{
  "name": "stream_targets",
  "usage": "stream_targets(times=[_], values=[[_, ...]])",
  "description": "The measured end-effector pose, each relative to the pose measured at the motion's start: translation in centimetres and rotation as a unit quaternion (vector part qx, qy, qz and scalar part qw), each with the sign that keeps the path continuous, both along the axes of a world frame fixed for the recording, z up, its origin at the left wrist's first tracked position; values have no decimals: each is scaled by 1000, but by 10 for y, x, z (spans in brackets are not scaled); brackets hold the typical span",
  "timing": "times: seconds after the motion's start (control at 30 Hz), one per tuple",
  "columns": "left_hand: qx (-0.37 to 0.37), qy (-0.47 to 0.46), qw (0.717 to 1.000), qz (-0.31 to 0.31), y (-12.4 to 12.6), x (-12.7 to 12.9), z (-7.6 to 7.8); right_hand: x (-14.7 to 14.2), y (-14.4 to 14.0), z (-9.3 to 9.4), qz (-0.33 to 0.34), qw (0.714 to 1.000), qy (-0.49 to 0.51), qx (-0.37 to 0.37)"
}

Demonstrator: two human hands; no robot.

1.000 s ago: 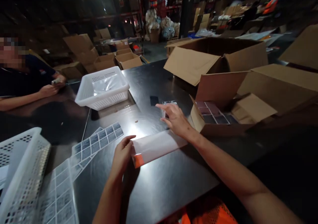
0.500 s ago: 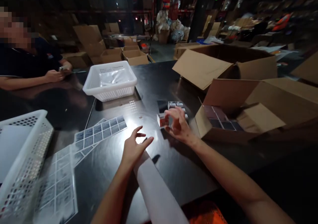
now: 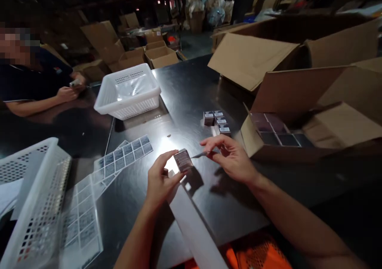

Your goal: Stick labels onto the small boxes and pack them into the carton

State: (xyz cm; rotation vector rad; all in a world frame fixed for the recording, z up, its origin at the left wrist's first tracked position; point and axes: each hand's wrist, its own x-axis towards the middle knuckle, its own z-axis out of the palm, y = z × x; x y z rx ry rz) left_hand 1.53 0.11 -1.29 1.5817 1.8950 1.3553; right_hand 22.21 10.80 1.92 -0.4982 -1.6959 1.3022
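My left hand grips a small dark printed box between thumb and fingers, just above the metal table. Close to the box's right side, my right hand pinches a thin flat piece, seemingly a label, whose tip comes near the box. Below my left wrist runs a long white strip toward the table's front edge. Several similar small boxes stand grouped beyond my right hand. Sheets of printed labels lie to the left of my left hand.
An open carton of dark small boxes stands at the right, with a larger open carton behind it. White perforated baskets stand at the back and left. A person sits at the far left, holding something small.
The small box has passed from my right hand's side into my left hand, which was open before. My right hand has come nearer and now pinches a thin flat piece. The view has tilted down.
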Motion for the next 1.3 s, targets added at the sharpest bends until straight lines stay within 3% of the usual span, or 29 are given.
stream_targets(times=[0.07,0.17,0.33,0.63,1.3], values=[[1,25,1000,-10,-1,2,0,-1,0,0,55,994,-14,-88],[10,62,998,-28,-1,5,-2,-3,-3,-1,116,978,-59,-162],[39,96,992,-66,-2,8,-3,-4,-6,-6,93,964,-91,-231],[64,120,983,-127,-5,7,1,-4,-6,-5,112,963,-120,-213],[69,138,978,-137,-7,8,2,-2,-7,-5,122,962,-128,-207]])
